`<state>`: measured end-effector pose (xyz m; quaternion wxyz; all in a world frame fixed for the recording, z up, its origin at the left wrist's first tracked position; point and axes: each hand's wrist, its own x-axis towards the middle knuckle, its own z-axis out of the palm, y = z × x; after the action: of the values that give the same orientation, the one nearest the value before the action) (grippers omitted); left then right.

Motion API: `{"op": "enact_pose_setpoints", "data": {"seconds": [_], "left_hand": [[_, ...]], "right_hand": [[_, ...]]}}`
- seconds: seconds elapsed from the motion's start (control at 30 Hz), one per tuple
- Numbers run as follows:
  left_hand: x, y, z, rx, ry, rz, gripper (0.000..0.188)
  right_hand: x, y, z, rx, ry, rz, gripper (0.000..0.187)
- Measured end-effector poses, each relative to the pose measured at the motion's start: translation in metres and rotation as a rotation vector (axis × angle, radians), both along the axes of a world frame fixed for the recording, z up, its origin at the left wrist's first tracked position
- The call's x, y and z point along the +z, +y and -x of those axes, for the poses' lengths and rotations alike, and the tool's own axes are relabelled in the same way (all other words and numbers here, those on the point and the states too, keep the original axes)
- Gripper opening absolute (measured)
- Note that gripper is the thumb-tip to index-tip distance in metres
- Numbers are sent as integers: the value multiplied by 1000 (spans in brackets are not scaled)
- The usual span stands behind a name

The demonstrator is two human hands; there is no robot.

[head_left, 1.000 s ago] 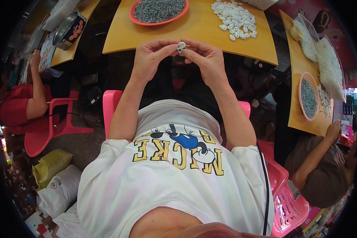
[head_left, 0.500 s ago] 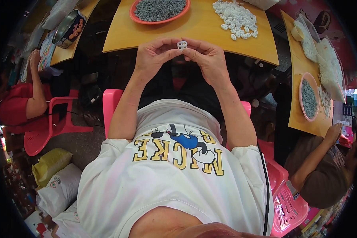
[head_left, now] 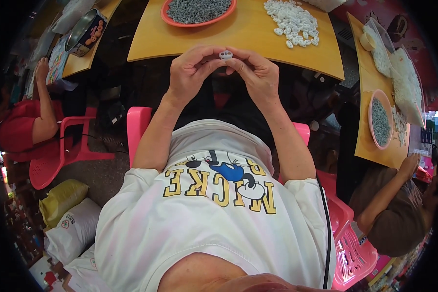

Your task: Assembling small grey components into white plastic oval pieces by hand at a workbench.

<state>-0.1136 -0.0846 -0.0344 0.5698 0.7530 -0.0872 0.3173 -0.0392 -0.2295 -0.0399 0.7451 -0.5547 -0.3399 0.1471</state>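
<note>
Between my two hands, just off the near edge of the yellow table (head_left: 155, 46), is a small white plastic piece with holes (head_left: 226, 55). My left hand (head_left: 192, 70) pinches it from the left with thumb and fingers. From the other side my right hand (head_left: 256, 73) grips it the same way, so the fingertips nearly meet. Beyond the hands stands an orange-red bowl (head_left: 234, 10) heaped with small grey screw-like pieces (head_left: 198, 9). To its right a pile of white oval pieces with holes (head_left: 294, 23) is spread on the table.
On the right, another table (head_left: 367, 141) carries a pink bowl (head_left: 373, 124) of grey pieces and clear bags of white parts (head_left: 406, 87); a person (head_left: 389, 209) sits there. At left are a dark tin (head_left: 87, 34), a person in red (head_left: 27, 126), a red chair (head_left: 58, 160) and sacks (head_left: 73, 224).
The white piece has tilted between my fingertips, so its holes now show at a flatter angle. Both hands keep their pinch on it. The whole view has shifted slightly.
</note>
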Motion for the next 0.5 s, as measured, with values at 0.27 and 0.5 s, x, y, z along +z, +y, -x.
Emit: {"op": "enact_pose_setpoints", "data": {"seconds": [0.27, 0.5], "left_hand": [[6, -14, 0, 3, -11, 232, 17], [1, 0, -8, -45, 168, 548, 18]], "right_hand": [[4, 2, -3, -8, -24, -32, 25], [5, -3, -26, 116, 160, -7, 30]]}}
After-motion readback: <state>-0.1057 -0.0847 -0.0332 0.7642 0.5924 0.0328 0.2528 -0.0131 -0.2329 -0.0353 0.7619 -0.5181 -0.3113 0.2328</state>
